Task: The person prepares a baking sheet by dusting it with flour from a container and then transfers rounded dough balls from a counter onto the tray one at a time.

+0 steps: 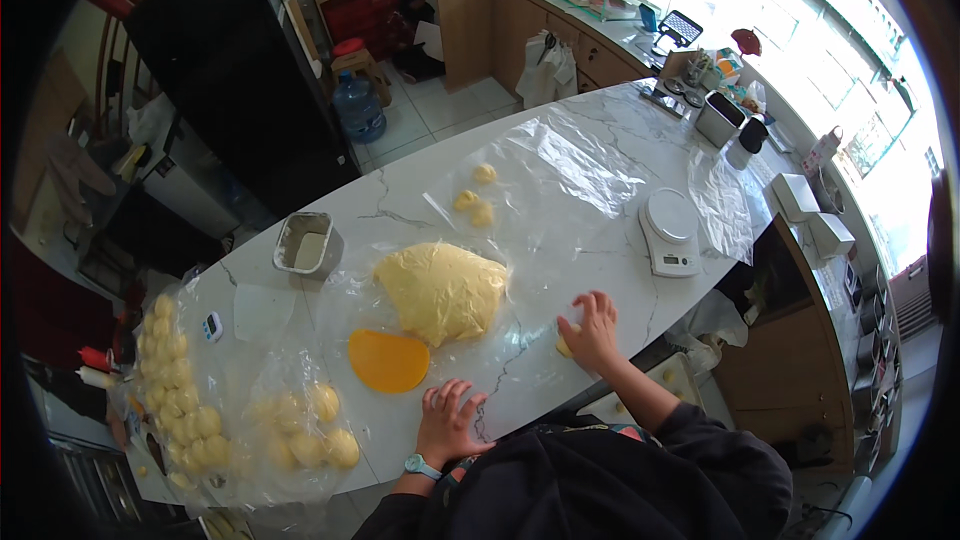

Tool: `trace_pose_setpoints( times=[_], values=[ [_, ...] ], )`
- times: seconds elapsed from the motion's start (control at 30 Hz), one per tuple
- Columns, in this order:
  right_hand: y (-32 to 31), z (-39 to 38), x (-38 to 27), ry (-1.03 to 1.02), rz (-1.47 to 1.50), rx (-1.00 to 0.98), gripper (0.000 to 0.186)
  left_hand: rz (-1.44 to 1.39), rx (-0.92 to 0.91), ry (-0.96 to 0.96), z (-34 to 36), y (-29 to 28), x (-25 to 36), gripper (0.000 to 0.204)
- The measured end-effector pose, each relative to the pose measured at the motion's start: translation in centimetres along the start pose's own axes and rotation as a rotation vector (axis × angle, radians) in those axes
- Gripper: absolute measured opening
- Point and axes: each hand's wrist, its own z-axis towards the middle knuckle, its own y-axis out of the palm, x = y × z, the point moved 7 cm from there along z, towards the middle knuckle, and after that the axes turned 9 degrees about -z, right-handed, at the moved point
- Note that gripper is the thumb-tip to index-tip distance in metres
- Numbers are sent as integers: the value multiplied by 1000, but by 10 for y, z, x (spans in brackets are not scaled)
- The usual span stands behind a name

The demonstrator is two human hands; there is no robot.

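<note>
My right hand curves over a small piece of yellow dough on the marble counter; the palm hides most of it. Close to the counter's near edge, my left hand has its fingers bent and apart, palm down, with nothing visible in it. Whether anything lies under that palm is hidden. A large mound of yellow dough sits under or on clear plastic beyond my hands. An orange dough scraper lies against its near left side.
A white kitchen scale stands to the right. Small dough lumps rest on plastic sheeting at the back. Several dough balls under plastic fill the left end. A metal tin and a small timer stand on the left.
</note>
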Motion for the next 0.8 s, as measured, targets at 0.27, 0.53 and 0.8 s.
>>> trace_pose_setpoints(
  times=[0.27,0.53,0.8],
  values=[
    [28,-67,-23,-203,675,-378,20,52,13,48,5,0,1,80],
    [53,16,-22,-32,344,-250,13,-19,-2,-4,5,6,4,79],
    [14,-3,15,-171,151,-173,12,11,24,-2,2,3,0,78]
  ],
)
